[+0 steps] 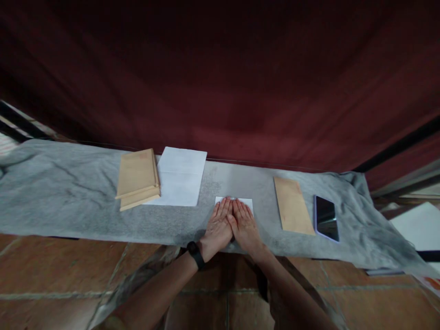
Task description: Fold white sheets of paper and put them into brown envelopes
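My left hand (pixel 219 227) and my right hand (pixel 244 225) lie flat side by side, fingers stretched out, pressing down on a small folded white paper (pixel 246 201) on the grey cloth (pixel 62 192). Only the paper's far edge shows beyond my fingertips. A black band sits on my left wrist. Neither hand holds anything.
To the left lie a stack of brown envelopes (pixel 137 178) and white sheets (pixel 182 176). To the right lie a single brown envelope (pixel 293 205) and a dark phone (pixel 326 218). A dark red curtain (pixel 220 78) hangs behind. The floor below is tiled.
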`<act>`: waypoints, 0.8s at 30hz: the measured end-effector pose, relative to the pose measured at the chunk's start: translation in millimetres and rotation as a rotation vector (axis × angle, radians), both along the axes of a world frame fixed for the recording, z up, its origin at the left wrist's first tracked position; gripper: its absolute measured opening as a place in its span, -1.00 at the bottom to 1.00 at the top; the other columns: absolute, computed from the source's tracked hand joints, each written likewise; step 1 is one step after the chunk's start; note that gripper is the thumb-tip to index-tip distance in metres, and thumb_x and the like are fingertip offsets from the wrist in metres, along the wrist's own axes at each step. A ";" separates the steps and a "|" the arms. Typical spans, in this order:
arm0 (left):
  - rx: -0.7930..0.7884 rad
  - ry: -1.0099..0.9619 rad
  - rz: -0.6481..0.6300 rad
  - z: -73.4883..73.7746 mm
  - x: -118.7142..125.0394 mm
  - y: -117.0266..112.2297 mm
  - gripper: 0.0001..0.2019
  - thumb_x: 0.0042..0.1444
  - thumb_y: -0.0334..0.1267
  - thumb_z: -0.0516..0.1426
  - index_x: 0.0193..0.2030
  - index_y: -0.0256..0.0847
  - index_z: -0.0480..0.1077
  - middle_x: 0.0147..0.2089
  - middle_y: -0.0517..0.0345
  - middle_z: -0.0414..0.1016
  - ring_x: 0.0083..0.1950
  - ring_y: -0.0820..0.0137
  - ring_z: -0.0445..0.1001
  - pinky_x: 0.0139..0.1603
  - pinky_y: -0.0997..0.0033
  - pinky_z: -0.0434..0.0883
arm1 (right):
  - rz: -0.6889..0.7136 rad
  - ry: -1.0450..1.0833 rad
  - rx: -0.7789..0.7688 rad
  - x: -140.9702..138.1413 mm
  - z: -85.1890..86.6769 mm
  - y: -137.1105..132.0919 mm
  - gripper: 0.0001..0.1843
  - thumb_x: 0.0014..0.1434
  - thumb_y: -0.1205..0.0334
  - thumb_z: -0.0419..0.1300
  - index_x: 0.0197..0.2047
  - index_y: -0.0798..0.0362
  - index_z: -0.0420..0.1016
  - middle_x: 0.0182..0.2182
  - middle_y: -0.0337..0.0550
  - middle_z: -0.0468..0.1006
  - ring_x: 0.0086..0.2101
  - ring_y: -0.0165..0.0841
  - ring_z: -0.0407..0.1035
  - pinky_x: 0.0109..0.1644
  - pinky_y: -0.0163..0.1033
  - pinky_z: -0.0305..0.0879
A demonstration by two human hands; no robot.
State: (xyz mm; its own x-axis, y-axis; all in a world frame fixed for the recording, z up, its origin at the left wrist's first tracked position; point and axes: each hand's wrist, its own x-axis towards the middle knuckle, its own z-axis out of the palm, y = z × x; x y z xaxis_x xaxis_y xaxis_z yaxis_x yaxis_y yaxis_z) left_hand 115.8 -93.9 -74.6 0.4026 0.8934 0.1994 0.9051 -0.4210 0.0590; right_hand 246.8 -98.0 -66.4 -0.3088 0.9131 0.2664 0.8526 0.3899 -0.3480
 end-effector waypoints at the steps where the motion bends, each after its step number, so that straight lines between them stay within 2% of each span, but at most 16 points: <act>1: 0.002 -0.004 0.000 -0.2 -0.9 0.6 -0.39 0.31 -0.38 -0.15 0.50 -0.41 -0.07 0.51 -0.23 0.03 0.54 0.17 -0.05 0.48 0.02 0.07 | -0.011 -0.010 0.003 0.4 -0.5 0.4 -0.40 0.48 0.10 -0.20 0.45 0.20 0.09 0.39 0.15 0.18 0.39 -0.17 0.05 0.42 0.14 0.08; 6: 0.008 -0.040 0.040 0.0 -4.8 3.8 -0.42 0.34 -0.37 -0.20 0.49 -0.38 -0.05 0.50 -0.19 0.09 0.54 0.20 -0.03 0.48 0.02 0.06 | -0.025 -0.071 0.033 6.1 -3.1 2.8 -0.42 0.48 0.16 -0.24 0.44 0.23 0.12 0.40 0.15 0.17 0.39 -0.17 0.02 0.43 0.12 0.03; 10: 0.026 -0.066 0.066 0.5 -7.9 4.7 -0.43 0.36 -0.32 -0.19 0.48 -0.43 -0.05 0.50 -0.21 0.06 0.54 0.19 -0.05 0.49 0.02 0.04 | -0.026 -0.112 0.083 10.7 -7.9 3.3 -0.43 0.47 0.21 -0.20 0.45 0.26 0.08 0.40 0.18 0.15 0.40 -0.16 0.00 0.43 0.12 0.02; 18: -0.043 -0.044 0.123 11.4 -14.2 4.0 -0.40 0.43 -0.08 -0.20 0.47 -0.44 0.03 0.52 -0.21 -0.01 0.55 0.16 -0.06 0.52 0.03 -0.02 | -0.065 -0.162 0.131 16.4 -13.4 3.2 -0.45 0.48 0.17 -0.13 0.41 0.27 0.16 0.40 0.18 0.15 0.39 -0.12 0.02 0.42 0.10 0.02; 24: -0.064 -0.057 0.152 10.6 -21.4 2.9 -0.26 0.38 0.13 -0.14 0.48 -0.44 0.02 0.52 -0.26 -0.03 0.54 0.09 -0.04 0.51 0.01 -0.02 | -0.074 -0.171 0.131 24.9 -11.9 3.3 -0.41 0.47 0.15 -0.13 0.45 0.27 0.07 0.40 0.21 0.12 0.39 -0.08 0.04 0.42 0.13 0.02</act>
State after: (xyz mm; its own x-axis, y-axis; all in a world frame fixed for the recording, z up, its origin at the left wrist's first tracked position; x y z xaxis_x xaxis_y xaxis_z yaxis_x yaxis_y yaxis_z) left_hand 94.4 -91.0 -64.1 0.2519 0.9546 0.1588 0.9524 -0.2737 0.1346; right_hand 271.7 -94.7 -78.3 -0.2927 0.8962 0.3335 0.9229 0.3560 -0.1465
